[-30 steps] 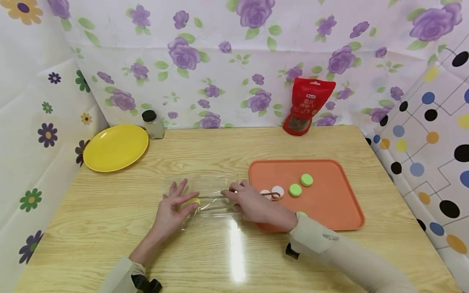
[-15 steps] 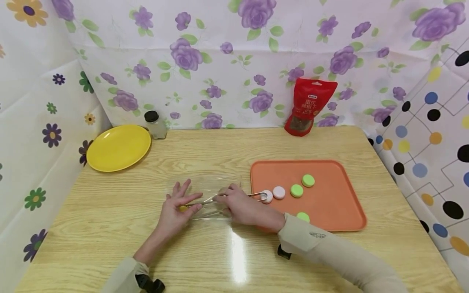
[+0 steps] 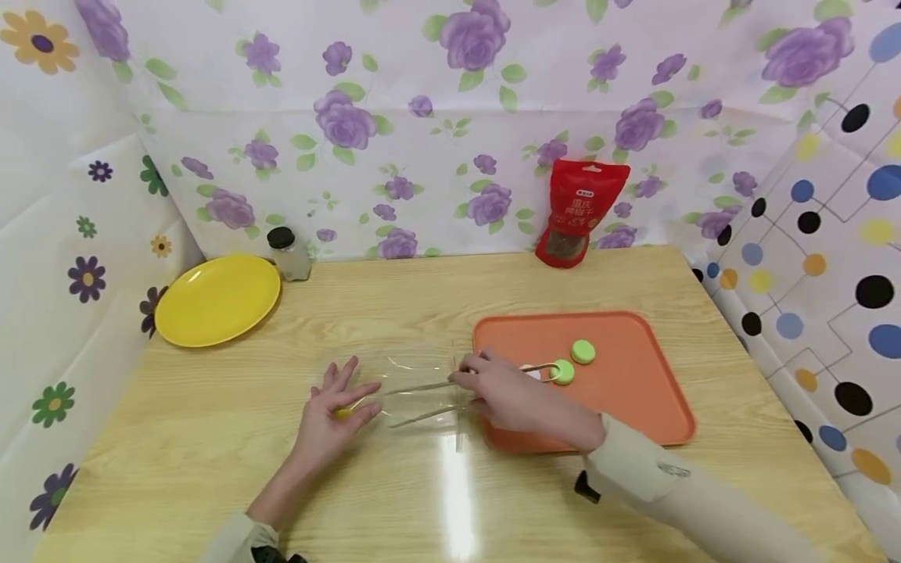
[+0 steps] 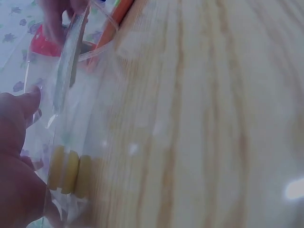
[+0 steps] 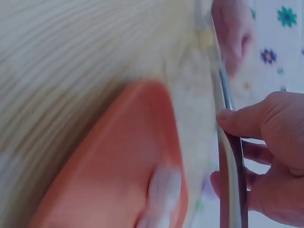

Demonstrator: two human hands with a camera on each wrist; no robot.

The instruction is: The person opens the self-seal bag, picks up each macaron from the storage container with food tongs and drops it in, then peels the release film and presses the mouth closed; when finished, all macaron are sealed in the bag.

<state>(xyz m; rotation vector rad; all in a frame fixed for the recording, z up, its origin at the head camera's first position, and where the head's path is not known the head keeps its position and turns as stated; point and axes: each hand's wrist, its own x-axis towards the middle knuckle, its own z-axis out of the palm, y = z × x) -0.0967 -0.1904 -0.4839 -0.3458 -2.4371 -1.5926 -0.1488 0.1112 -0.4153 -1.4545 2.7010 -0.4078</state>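
Observation:
My left hand (image 3: 331,410) holds the far-left end of a clear plastic bag (image 3: 415,363), its thumb and fingers about the yellow macarons inside. In the left wrist view those yellow macarons (image 4: 70,171) stand in a row at the bag's closed end. The right hand (image 3: 507,391) grips metal tongs (image 3: 421,389) by the middle, thumb on one side and fingers on the other. Both tong arms point left into the bag, spread apart with nothing between them. Their bent end (image 3: 545,366) sticks out over the orange tray (image 3: 633,410).
Green macarons (image 3: 583,352) and a partly hidden pale pink one (image 3: 529,373) lie on the tray. A yellow plate (image 3: 218,301) and a black-capped jar (image 3: 290,254) stand at the back left. A red pouch (image 3: 583,207) leans on the flowered backdrop.
The tongs first went deeper left into the bag, then drew back right with their arms spreading apart. The yellow macarons stay at the bag's left end; the left hand barely moved.

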